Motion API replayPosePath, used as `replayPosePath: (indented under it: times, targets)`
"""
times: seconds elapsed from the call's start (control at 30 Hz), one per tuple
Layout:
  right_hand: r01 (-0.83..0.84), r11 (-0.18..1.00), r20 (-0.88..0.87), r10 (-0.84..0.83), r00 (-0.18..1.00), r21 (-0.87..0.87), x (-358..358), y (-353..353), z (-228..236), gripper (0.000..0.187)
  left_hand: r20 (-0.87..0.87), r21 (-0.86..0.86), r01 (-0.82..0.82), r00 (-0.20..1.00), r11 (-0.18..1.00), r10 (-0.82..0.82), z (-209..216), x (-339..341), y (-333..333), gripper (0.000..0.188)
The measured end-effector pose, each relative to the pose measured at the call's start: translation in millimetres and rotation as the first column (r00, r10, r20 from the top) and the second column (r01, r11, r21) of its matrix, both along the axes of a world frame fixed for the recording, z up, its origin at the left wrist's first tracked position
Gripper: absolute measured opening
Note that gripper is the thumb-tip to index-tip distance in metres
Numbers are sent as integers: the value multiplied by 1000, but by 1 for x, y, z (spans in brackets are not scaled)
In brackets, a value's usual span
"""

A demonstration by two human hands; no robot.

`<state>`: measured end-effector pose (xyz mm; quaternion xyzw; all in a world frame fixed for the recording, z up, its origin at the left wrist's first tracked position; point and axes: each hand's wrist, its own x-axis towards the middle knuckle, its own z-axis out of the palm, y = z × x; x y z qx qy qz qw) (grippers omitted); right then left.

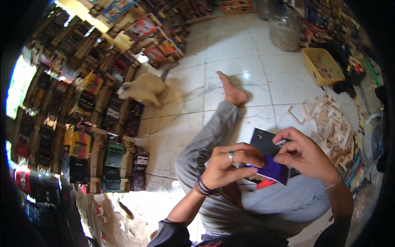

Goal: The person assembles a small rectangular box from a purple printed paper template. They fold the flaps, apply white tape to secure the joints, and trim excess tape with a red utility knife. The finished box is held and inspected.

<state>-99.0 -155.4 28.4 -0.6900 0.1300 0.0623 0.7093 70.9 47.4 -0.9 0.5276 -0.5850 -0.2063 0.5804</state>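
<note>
A small purple sheet (275, 170), glossy and slightly bent, is between my hands above my lap. My left hand (232, 164), with a ring on one finger, pinches its left end between thumb and fingers. At the sheet's upper right edge, my right hand (302, 156) has its fingers curled with the tips closed on it. A flat dark panel (263, 140) lies just beyond and under the hands. Below the purple sheet a bit of something red (265, 184) shows, mostly covered.
Small wooden strips (333, 123) lie heaped on the tiled floor to the right. Beyond them stands a yellow tub (324, 68), with a large clear plastic jug (285, 31) farther back. A pale cat (144, 87) stands at left beside wooden racks (96, 148) filled with packets.
</note>
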Motion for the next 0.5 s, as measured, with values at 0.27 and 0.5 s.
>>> replayPosePath:
  times: [0.27,0.5]
  targets:
    - [-138,990,-105,142,984,41,2,-4,-7,23,90,28,-30,996,999,27,7,-5,6,15]
    - [144,829,249,-5,968,-541,1,1,1,25,379,-24,-151,913,988,149,12,-1,6,59]
